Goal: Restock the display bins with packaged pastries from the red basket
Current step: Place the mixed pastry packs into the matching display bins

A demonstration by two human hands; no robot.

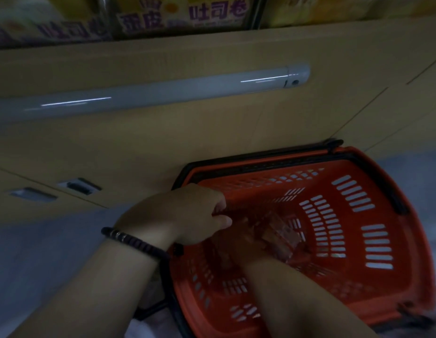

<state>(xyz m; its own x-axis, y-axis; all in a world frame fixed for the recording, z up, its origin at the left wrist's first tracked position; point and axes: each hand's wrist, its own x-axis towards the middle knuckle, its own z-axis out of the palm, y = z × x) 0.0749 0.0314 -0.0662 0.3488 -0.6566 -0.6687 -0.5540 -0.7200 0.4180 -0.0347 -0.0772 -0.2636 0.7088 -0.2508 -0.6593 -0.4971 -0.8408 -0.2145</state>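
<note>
A: Against the cabinet (pixel 163 142)?
B: The basket (pixel 358 276), tipped toward me. My left hand (pixel 187 213) clamps its rim, I judge to steady it.
A: Right hand (pixel 246 242)?
B: Deep inside, beside the pastries (pixel 280 237); grip too dim to tell.

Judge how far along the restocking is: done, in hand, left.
Done: nothing confirmable; the shelf packs are blurred. In hand: the left hand grips the rim of the red basket, the right hand reaches inside, grip too dark to tell. Left: packaged pastries lie in the basket, not yet shelved.
</note>
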